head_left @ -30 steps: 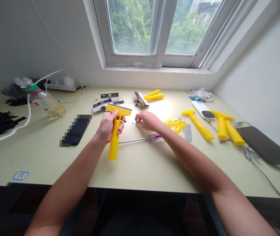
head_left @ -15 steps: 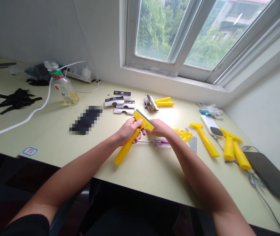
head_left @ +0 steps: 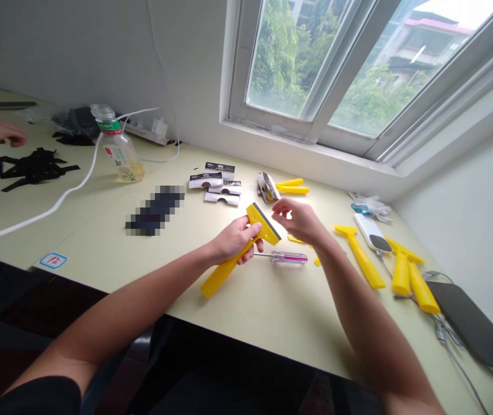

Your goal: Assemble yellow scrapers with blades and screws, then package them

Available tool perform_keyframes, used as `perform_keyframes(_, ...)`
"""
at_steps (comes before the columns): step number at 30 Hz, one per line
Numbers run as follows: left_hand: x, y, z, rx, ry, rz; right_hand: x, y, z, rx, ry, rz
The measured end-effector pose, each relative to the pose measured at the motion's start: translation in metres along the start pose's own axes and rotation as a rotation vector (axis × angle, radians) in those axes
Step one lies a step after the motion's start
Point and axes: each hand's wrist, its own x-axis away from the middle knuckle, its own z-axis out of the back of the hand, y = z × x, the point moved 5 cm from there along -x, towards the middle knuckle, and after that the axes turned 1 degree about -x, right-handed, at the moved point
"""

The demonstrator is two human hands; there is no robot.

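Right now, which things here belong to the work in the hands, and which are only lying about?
Probably part of the work: yellow scraper, left hand, right hand, screwdriver, blade packets.
Lying about: plastic bottle, black strips, white cable.

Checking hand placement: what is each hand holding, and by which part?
The left hand holds a yellow plastic scraper by the top of its grip, just below the head; the right hand appears to hold nothing.
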Motion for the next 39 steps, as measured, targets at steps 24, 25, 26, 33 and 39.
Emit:
perform_keyframes(24,0.007,-0.006,-0.014,-0.209,-0.003,0.001,0.014,-0.052,0.003,-0.184,-0.056,0.073)
perform_keyframes(25,0.008,-0.006,-0.014,-0.216,-0.001,0.002,0.014,-0.050,0.002,-0.236,-0.061,0.056)
perform_keyframes(26,0.008,-0.006,-0.014,-0.222,0.001,0.004,0.014,-0.047,0.000,-0.302,-0.079,0.039)
perform_keyframes(33,0.011,-0.005,-0.017,-0.278,-0.041,0.024,0.015,-0.035,-0.011,-0.650,-0.323,-0.030)
perform_keyframes(39,0.011,-0.005,-0.021,-0.304,-0.064,0.024,0.015,-0.037,-0.010,-0.641,-0.393,-0.070)
